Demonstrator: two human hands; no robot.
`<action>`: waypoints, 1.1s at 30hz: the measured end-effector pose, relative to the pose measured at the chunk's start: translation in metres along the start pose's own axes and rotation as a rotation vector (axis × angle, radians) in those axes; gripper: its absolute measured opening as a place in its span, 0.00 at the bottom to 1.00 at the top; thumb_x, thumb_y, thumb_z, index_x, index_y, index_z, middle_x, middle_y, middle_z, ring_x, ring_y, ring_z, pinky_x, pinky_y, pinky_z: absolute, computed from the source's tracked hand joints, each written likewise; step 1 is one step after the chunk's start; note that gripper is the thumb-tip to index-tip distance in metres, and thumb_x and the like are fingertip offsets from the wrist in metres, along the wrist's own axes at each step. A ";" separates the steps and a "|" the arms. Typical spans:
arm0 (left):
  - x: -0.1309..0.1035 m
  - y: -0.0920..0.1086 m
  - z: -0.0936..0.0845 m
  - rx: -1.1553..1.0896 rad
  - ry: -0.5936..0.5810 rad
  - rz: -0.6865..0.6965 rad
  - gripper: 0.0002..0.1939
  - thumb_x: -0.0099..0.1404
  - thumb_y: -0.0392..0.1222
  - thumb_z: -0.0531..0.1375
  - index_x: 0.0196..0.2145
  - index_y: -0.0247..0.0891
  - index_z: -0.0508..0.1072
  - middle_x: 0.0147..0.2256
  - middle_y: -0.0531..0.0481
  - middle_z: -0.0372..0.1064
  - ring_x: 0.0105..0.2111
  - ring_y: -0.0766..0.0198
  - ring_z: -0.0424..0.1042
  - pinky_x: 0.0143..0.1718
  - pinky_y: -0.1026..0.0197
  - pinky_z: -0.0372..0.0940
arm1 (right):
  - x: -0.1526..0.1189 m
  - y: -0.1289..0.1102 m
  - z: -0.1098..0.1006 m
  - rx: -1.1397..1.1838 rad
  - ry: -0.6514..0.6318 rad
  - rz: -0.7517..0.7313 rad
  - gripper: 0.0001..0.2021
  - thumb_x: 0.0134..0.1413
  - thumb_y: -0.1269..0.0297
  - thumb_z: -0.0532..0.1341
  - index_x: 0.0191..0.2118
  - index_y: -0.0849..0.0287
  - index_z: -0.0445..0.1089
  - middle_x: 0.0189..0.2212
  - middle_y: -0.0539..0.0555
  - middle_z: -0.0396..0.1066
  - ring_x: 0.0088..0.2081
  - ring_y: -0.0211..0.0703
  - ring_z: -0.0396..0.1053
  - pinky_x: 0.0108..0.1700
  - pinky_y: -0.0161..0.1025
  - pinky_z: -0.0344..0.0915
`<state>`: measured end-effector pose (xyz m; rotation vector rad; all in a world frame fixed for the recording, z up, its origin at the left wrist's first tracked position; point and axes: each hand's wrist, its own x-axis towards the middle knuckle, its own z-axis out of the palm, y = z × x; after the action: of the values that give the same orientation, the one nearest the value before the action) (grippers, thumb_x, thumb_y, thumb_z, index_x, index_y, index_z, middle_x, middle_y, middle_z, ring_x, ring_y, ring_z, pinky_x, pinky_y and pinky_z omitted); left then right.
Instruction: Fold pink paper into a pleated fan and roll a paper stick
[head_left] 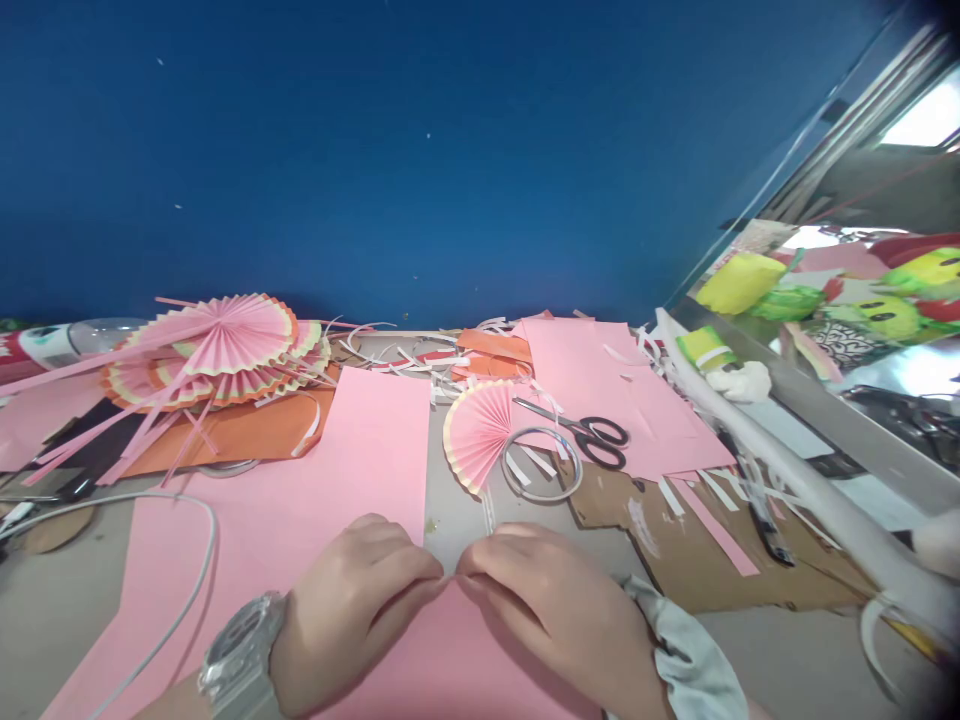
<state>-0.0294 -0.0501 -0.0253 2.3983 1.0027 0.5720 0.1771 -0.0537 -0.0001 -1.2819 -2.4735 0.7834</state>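
Observation:
A pink paper sheet (457, 665) lies close in front of me, its far edge pinched between the fingertips of both hands. My left hand (352, 600), with a clear watch on the wrist, closes on that edge from the left. Almost touching it, my right hand (555, 600) pinches the same edge; a pale scrunchie sits at its wrist. Just beyond the hands are a pleated pink half-fan (480, 432) with a cream rim, a grey ring (541, 497) and black-handled scissors (570, 424). Another pink sheet (379, 430) lies beyond my left hand.
Finished pleated rosettes (240, 340) with paper strips pile at the far left on orange paper (262, 430). A white cable (210, 560) curves at the left. To the right lie more pink paper (600, 380), cardboard (720, 560) and a cutter knife (769, 530). A blue panel (420, 170) rises behind.

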 end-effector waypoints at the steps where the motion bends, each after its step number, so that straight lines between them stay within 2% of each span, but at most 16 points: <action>1: 0.000 0.000 0.001 0.042 0.031 0.025 0.06 0.64 0.35 0.51 0.32 0.39 0.68 0.24 0.53 0.66 0.27 0.66 0.63 0.33 0.61 0.56 | 0.000 0.000 0.001 -0.011 0.002 0.004 0.08 0.60 0.67 0.49 0.34 0.55 0.65 0.28 0.48 0.68 0.32 0.39 0.64 0.35 0.36 0.56; 4: -0.002 -0.003 0.001 0.117 0.117 0.066 0.06 0.63 0.32 0.52 0.32 0.38 0.67 0.24 0.53 0.67 0.26 0.65 0.63 0.31 0.61 0.56 | 0.000 0.003 0.000 -0.013 0.002 0.042 0.08 0.59 0.68 0.50 0.34 0.55 0.65 0.29 0.49 0.68 0.34 0.40 0.64 0.36 0.37 0.57; 8: -0.003 -0.008 -0.005 0.103 0.194 0.025 0.05 0.63 0.32 0.53 0.33 0.38 0.67 0.26 0.52 0.68 0.27 0.65 0.64 0.32 0.61 0.57 | -0.002 0.014 -0.009 -0.005 0.026 0.098 0.08 0.59 0.68 0.49 0.32 0.56 0.64 0.29 0.49 0.67 0.34 0.41 0.64 0.36 0.38 0.57; 13: 0.000 -0.010 -0.009 0.086 0.204 -0.068 0.05 0.63 0.35 0.53 0.32 0.38 0.68 0.26 0.51 0.69 0.28 0.64 0.66 0.33 0.61 0.59 | -0.004 0.027 -0.022 0.045 0.058 0.131 0.11 0.61 0.65 0.47 0.31 0.55 0.64 0.29 0.49 0.67 0.34 0.40 0.64 0.36 0.38 0.58; 18: 0.002 -0.010 -0.010 0.040 0.212 -0.178 0.07 0.64 0.37 0.51 0.31 0.38 0.68 0.27 0.51 0.69 0.30 0.64 0.67 0.34 0.62 0.61 | -0.005 0.037 -0.032 -0.015 0.099 0.148 0.12 0.61 0.65 0.47 0.31 0.55 0.65 0.30 0.50 0.69 0.34 0.42 0.65 0.36 0.39 0.58; 22: 0.001 -0.011 -0.010 -0.031 0.217 -0.257 0.07 0.65 0.38 0.51 0.31 0.39 0.68 0.29 0.52 0.69 0.31 0.66 0.68 0.34 0.64 0.61 | -0.008 0.040 -0.040 -0.066 0.169 0.171 0.10 0.59 0.66 0.48 0.31 0.54 0.64 0.31 0.50 0.69 0.34 0.42 0.65 0.37 0.39 0.59; 29: 0.001 -0.012 -0.007 -0.070 0.200 -0.284 0.08 0.66 0.39 0.50 0.32 0.40 0.67 0.29 0.54 0.68 0.31 0.66 0.67 0.36 0.64 0.60 | -0.010 0.045 -0.041 -0.124 0.291 0.269 0.08 0.59 0.64 0.48 0.34 0.54 0.63 0.33 0.49 0.69 0.36 0.41 0.67 0.38 0.38 0.61; 33: 0.000 -0.014 -0.009 -0.130 0.235 -0.349 0.07 0.66 0.40 0.50 0.32 0.40 0.66 0.29 0.55 0.68 0.30 0.67 0.66 0.34 0.65 0.60 | -0.011 0.050 -0.037 -0.038 0.435 0.350 0.08 0.60 0.61 0.48 0.38 0.54 0.62 0.37 0.51 0.69 0.39 0.42 0.68 0.39 0.38 0.62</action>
<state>-0.0415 -0.0392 -0.0260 2.0127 1.4002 0.7715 0.2343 -0.0262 0.0022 -1.7152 -1.9585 0.4624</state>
